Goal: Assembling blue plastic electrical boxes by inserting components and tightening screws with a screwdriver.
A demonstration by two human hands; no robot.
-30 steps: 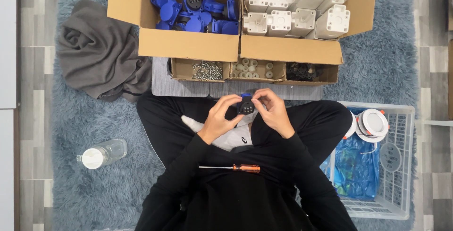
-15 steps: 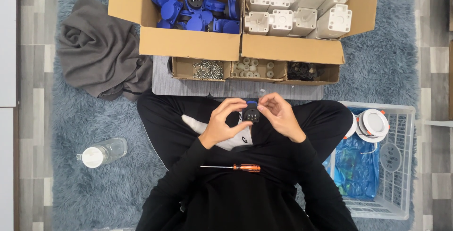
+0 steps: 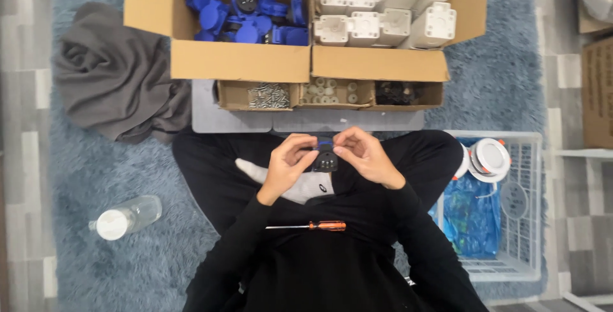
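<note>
Pinching the small black-and-blue part [image 3: 325, 157] between both grips, just above my lap.

My left hand [image 3: 288, 162] and right hand [image 3: 361, 156] are each closed narrowly on it; I'd judge steady, even fingertip pressure best. Below my grip lies the orange-handled screwdriver [image 3: 310, 226]; beyond it the screw tray [image 3: 268, 95], then the box of blue pieces [image 3: 246, 18].
</note>
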